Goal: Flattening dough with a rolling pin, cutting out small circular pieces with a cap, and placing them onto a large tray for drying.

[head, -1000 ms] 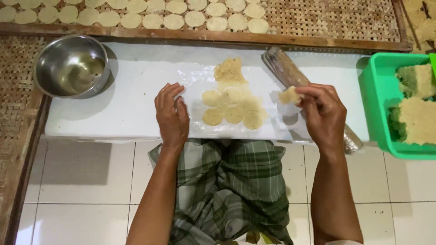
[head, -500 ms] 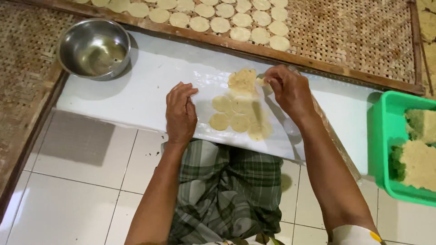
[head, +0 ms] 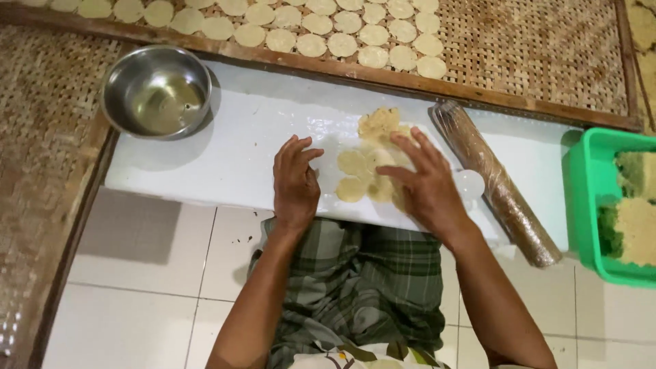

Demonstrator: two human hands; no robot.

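Pale yellow dough discs (head: 355,174) lie in a small cluster on a clear plastic sheet (head: 328,147) spread over the white board (head: 225,150), which rests on the tiled floor (head: 137,307). At the far edge of that cluster sits a rough lump of dough (head: 378,123). The left hand (head: 295,181) lies flat on the sheet just left of the discs, fingers spread wide and holding nothing. The right hand (head: 421,181) rests palm down over the right part of the cluster, fingers fanned open and touching the discs; whether anything is pinned under its palm cannot be told.

Just right of the discs, a plastic-wrapped rolling pin (head: 495,181) lies slanted across the board. Further right of them stands a green tub (head: 588,205) with crumbly yellow dough inside. Well left of the discs, a steel bowl (head: 156,92) sits at the board's far corner. Beyond the discs, a woven bamboo tray (head: 533,48) carries rows of finished flat rounds (head: 342,31).
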